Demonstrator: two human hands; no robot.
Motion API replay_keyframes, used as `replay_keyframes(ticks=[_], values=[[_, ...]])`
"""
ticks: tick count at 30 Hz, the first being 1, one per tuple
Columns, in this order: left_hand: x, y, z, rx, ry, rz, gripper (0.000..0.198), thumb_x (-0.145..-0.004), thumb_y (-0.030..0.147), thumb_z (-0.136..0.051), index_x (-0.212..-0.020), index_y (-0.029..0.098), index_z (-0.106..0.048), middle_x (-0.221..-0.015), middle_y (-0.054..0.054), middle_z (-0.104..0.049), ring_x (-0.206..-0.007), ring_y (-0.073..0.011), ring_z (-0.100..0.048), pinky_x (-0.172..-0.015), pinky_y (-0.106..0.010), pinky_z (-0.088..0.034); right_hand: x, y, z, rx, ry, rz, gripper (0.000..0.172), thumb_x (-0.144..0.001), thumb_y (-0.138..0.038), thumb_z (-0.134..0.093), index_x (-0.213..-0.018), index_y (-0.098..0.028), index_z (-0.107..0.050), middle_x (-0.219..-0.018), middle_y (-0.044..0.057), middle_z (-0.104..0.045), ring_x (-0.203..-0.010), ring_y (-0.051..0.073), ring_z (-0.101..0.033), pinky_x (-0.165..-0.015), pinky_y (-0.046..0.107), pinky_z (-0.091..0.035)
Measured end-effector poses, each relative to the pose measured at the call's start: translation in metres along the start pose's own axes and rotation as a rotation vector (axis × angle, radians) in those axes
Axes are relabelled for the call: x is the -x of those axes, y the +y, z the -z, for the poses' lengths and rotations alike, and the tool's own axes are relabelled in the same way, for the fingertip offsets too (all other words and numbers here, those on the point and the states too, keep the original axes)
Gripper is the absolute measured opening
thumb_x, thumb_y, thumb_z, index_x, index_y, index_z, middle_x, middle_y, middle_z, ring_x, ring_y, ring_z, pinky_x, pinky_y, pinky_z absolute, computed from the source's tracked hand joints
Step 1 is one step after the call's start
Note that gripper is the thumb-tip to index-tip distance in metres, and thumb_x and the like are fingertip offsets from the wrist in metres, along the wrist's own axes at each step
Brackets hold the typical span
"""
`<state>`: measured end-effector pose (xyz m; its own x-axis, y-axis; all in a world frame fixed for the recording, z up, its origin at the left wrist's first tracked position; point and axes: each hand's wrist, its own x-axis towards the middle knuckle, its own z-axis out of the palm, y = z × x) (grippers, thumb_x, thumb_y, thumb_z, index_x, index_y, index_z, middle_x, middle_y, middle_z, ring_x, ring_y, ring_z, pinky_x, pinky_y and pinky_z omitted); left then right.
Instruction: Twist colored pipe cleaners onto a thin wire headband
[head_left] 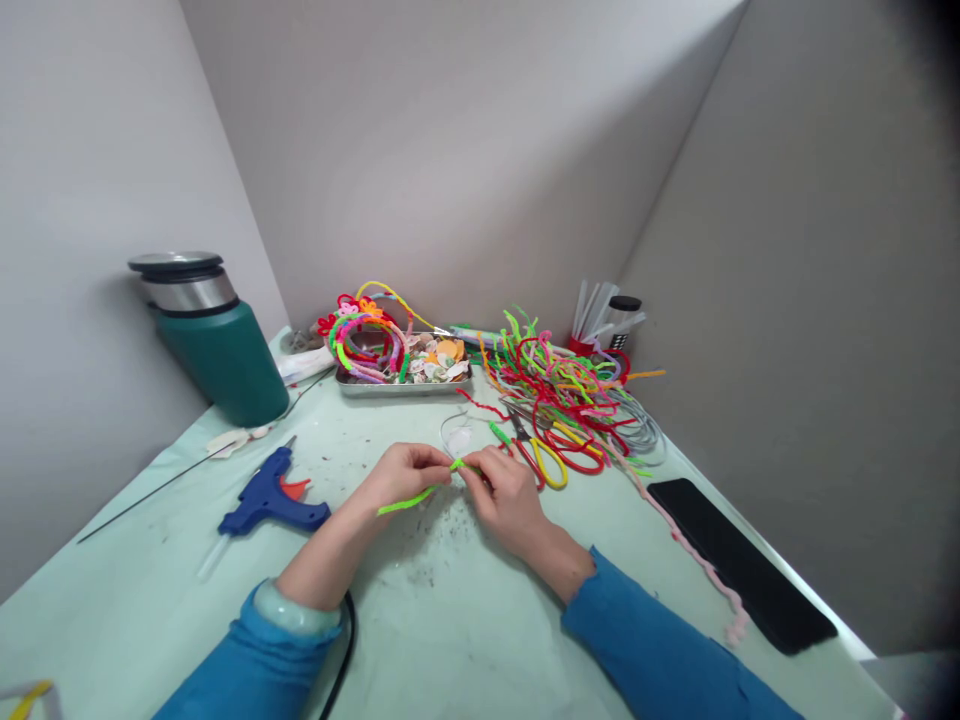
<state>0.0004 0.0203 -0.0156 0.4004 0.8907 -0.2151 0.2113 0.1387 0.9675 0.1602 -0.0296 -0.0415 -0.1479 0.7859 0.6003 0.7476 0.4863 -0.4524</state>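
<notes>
A bright green pipe cleaner [406, 502] runs between my two hands above the middle of the table, one end trailing below my left hand. My left hand [400, 474] pinches it with thumb and forefinger. My right hand [507, 497] is closed on the same pipe cleaner, its fingertips almost meeting the left ones. A thin wire loop [452, 432] shows just behind the fingertips; whether it joins the pipe cleaner I cannot tell. Scissors with yellow and red handles [553, 465] lie just beyond my right hand.
A blue glue gun [274, 502] lies at the left, near a green bottle [217, 360]. At the back, a metal tray [405, 388] holds paper pieces and pipe-cleaner rings. Tangled pipe cleaners [555, 375] lie at back right. A black phone [739, 560] sits near the right edge.
</notes>
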Motion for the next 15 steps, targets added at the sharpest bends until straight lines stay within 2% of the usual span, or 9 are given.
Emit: replay_keyframes(ticks=[5,10,15], values=[[-0.0001,0.0022,0.0029,0.009,-0.006,0.019,0.022,-0.052,0.025,-0.068,-0.068,0.011,-0.065,-0.049,0.003,-0.056,-0.045,-0.0074,-0.041,-0.046,-0.019,-0.029,-0.0001,-0.0006,-0.0003,0.001,-0.011,0.003,0.014,-0.086,-0.022,-0.047,-0.082,-0.018,-0.059,-0.074,0.004,-0.06,-0.068,0.016,-0.054,-0.064,0.027,-0.037],[-0.0027,-0.0008,0.0046,-0.078,0.018,-0.049,0.02,-0.053,0.026,-0.065,-0.067,0.011,-0.066,-0.05,0.004,-0.056,-0.047,-0.0083,-0.042,-0.049,-0.02,-0.03,0.0005,-0.0003,-0.0011,-0.013,-0.002,0.009,0.014,-0.087,-0.022,-0.046,-0.083,-0.018,-0.059,-0.074,0.004,-0.06,-0.068,0.016,-0.054,-0.063,0.027,-0.037],[-0.0036,-0.004,0.0018,-0.143,0.041,-0.096,0.02,-0.057,0.027,-0.063,-0.069,0.012,-0.067,-0.057,0.001,-0.061,-0.054,-0.0112,-0.049,-0.055,-0.022,-0.035,0.0,-0.0001,-0.0013,-0.027,0.023,0.017,0.014,-0.086,-0.022,-0.046,-0.084,-0.018,-0.06,-0.075,0.004,-0.061,-0.069,0.016,-0.055,-0.064,0.028,-0.039]])
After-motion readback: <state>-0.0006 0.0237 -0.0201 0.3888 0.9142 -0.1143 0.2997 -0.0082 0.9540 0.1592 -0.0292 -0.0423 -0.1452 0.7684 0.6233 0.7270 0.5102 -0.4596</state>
